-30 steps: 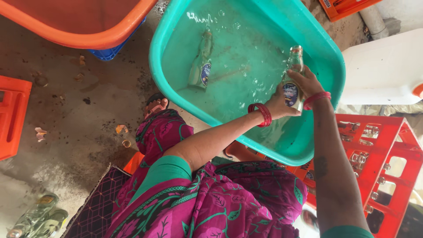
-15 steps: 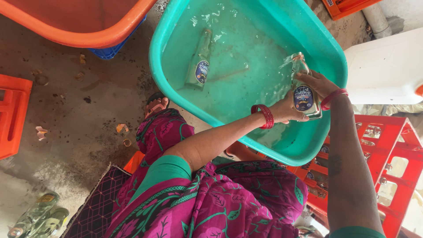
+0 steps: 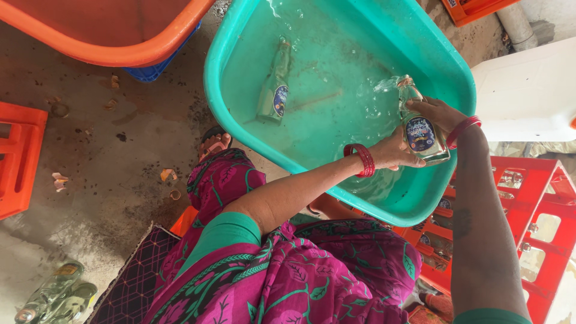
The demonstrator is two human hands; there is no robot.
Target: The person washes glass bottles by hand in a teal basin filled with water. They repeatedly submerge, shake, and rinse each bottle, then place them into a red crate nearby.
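Over the right side of a teal basin (image 3: 240, 129) of water, both my hands hold a clear glass bottle (image 3: 423, 133) with a blue label. My left hand (image 3: 396, 153), with red bangles at the wrist, grips its lower end. My right hand (image 3: 437, 113) wraps its upper side. The bottle is tilted with its neck toward the water, and water splashes at the neck. A second labelled bottle (image 3: 275, 90) lies under the water at the basin's left, with a thin stick (image 3: 315, 99) beside it.
An orange tub (image 3: 120, 36) stands at the top left over a blue crate (image 3: 156, 69). A red crate (image 3: 528, 204) holding bottles is at the right, a white container (image 3: 528, 90) behind it. An orange crate (image 3: 18, 156) is at the left, and bottles (image 3: 57, 297) lie at the bottom left.
The bottle has moved right, toward the basin's right rim, and tilted further over. Water now splashes around its neck.
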